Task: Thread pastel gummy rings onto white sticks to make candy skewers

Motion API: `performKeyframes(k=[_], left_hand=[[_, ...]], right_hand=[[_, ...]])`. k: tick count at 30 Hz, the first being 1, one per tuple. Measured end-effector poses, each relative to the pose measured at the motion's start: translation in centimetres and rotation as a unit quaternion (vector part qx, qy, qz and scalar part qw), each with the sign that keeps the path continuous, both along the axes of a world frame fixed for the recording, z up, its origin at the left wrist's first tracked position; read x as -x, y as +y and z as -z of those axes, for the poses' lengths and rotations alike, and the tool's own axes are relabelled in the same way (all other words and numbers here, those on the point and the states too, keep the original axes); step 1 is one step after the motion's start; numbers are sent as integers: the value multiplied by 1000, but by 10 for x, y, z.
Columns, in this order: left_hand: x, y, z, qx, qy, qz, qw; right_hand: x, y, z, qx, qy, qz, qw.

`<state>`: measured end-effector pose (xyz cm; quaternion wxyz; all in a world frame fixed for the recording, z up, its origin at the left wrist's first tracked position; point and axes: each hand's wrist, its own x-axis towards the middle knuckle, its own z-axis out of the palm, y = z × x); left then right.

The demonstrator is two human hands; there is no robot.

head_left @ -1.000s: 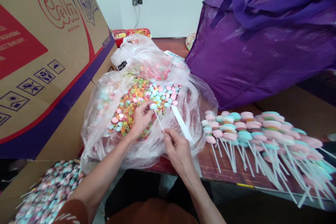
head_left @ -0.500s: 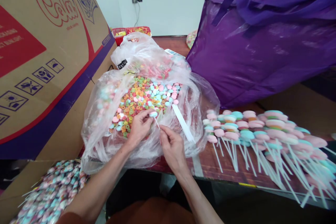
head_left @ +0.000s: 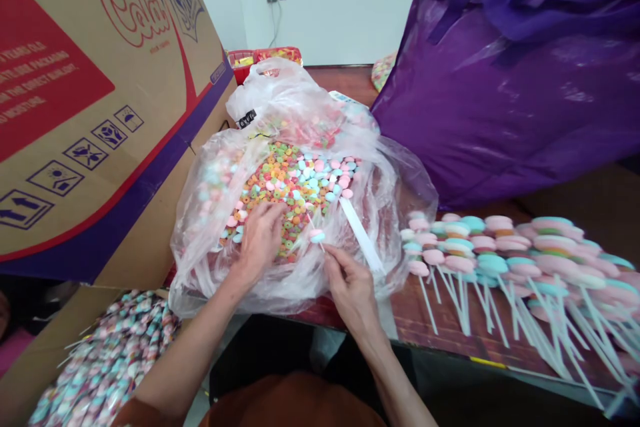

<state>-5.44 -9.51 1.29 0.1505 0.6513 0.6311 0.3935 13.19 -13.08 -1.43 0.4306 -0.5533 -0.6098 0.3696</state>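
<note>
My right hand (head_left: 350, 280) pinches the lower part of a thin white lollipop stick (head_left: 310, 219). A blue, white and pink marshmallow (head_left: 317, 236) is threaded on that stick, just above my fingertips, with the bare upper end poking out beyond it. My left hand (head_left: 263, 233) rests over the loose gummy rings (head_left: 291, 227), its fingers bent down among them and holding nothing that I can see. Pink and blue marshmallows (head_left: 320, 177) lie beside the rings in an opened clear plastic bag (head_left: 200, 280). A flat white strip (head_left: 361, 233) lies on the bag's right side.
Several marshmallow sticks (head_left: 500, 260) lie in a row on the dark red table (head_left: 415, 313). A purple bag (head_left: 500, 93) stands behind them. At left is a large cardboard box (head_left: 165, 167), with a heap of marshmallow sticks (head_left: 115, 360) low beside it.
My left hand has let go of the marshmallow and moved to the gummy rings. The marshmallow now sits lower on the stick, near my right fingers. The view has shifted slightly left.
</note>
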Motion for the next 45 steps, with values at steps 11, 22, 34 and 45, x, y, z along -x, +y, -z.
performKeyframes(k=[11, 22, 34, 45], left_hand=[[22, 19, 9, -15, 156, -42, 987], [13, 40, 3, 33, 273, 55, 960], [11, 26, -2, 38, -207, 55, 976], [13, 9, -8, 133, -434, 102, 885]], right_hand=[[7, -4, 0, -4, -7, -14, 1000], [6, -5, 1, 4, -9, -21, 1000], [13, -6, -13, -52, 10, -36, 998], [12, -11, -15, -78, -20, -68, 994]])
